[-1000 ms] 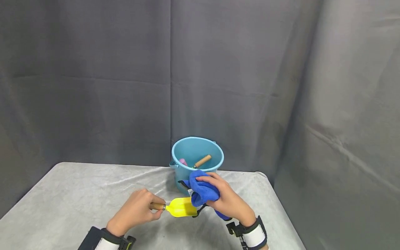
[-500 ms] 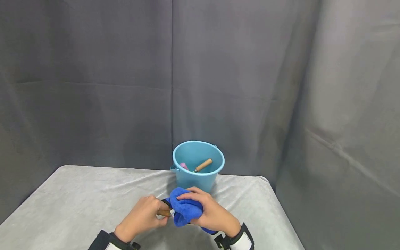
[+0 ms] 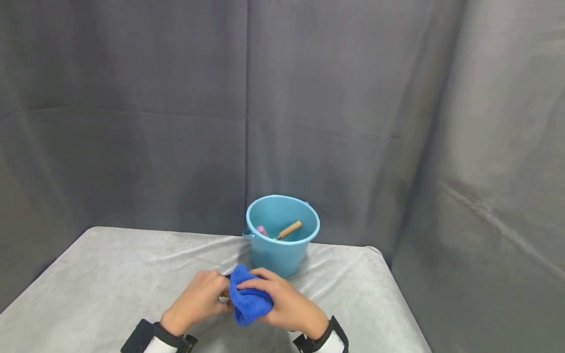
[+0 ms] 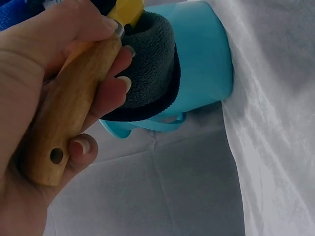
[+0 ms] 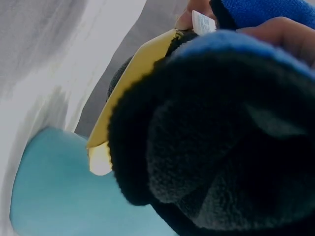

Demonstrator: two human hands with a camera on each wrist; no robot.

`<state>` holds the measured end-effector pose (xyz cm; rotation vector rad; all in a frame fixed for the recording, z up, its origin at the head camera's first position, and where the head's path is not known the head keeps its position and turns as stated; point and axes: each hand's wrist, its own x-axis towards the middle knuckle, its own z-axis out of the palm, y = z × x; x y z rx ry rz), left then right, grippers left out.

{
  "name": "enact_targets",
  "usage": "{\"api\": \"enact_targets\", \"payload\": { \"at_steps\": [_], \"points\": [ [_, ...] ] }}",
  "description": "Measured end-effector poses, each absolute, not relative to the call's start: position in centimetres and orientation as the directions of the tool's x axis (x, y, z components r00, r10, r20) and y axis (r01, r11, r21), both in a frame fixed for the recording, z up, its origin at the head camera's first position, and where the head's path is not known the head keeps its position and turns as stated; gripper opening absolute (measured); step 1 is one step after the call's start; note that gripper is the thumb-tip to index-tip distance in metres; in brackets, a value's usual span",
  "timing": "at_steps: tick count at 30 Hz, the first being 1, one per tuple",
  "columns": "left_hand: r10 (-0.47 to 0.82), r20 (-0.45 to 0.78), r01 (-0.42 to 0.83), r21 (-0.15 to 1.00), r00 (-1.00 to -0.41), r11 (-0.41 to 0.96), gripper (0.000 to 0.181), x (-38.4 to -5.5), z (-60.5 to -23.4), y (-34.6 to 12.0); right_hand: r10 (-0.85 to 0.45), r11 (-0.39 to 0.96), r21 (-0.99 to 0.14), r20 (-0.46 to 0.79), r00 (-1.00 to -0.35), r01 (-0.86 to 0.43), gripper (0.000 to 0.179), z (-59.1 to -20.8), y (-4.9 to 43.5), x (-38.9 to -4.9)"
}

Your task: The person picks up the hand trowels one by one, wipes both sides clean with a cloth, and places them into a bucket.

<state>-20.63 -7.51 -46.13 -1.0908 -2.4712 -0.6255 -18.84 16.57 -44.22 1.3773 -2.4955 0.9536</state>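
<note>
My left hand (image 3: 198, 300) grips the wooden handle (image 4: 76, 103) of a yellow trowel (image 5: 138, 73), its fingers curled round the wood. With my right hand (image 3: 287, 303) I hold a bunched cloth (image 3: 249, 296), blue on one side and dark grey on the other with a black edge. The cloth lies against the trowel's blade and covers it in the head view. In the right wrist view part of the yellow blade shows beside the dark folds. A white tag (image 5: 203, 23) sticks out of the cloth.
Just beyond my hands stands a light blue bucket (image 3: 278, 257). Inside it are a wooden-handled tool (image 3: 290, 229) and a pink object (image 3: 262, 231). A pale cloth covers the table (image 3: 132, 264), and grey curtains (image 3: 132, 122) hang behind and to the right.
My right hand has moved left and slightly down with the cloth, from the blade's tip towards the handle, hiding the yellow blade. The left hand keeps its grip on the trowel.
</note>
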Motion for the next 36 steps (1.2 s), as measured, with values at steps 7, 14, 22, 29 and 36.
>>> {"api": "enact_targets", "payload": {
  "at_steps": [7, 14, 22, 29, 36],
  "points": [
    [0.608, 0.475, 0.758, 0.235, -0.636, 0.608, 0.036, -20.53, -46.10, -7.56, -0.709, 0.394, -0.474, 0.388, -0.589, -0.787, 0.065, -44.04, 16.54, -18.54],
    [0.619, 0.464, 0.763, 0.242, -0.634, 0.600, 0.033, -20.21, -46.36, -7.97, -0.709, 0.408, -0.489, 0.363, -0.605, -0.771, 0.063, -44.17, 16.07, -18.17],
    [0.608, 0.497, 0.766, 0.210, -0.619, 0.608, 0.033, -20.04, -46.44, -8.28, -0.711, 0.421, -0.468, 0.362, -0.603, -0.777, 0.064, -44.11, 15.66, -18.17],
    [0.583, 0.517, 0.755, 0.219, -0.627, 0.618, 0.034, -20.02, -46.14, -8.14, -0.726, 0.403, -0.429, 0.388, -0.568, -0.808, 0.061, -43.58, 15.69, -18.44],
    [0.590, 0.508, 0.762, 0.247, -0.628, 0.599, 0.034, -20.21, -45.71, -7.84, -0.726, 0.387, -0.443, 0.394, -0.563, -0.809, 0.061, -43.48, 16.36, -18.67]
  ]
}}
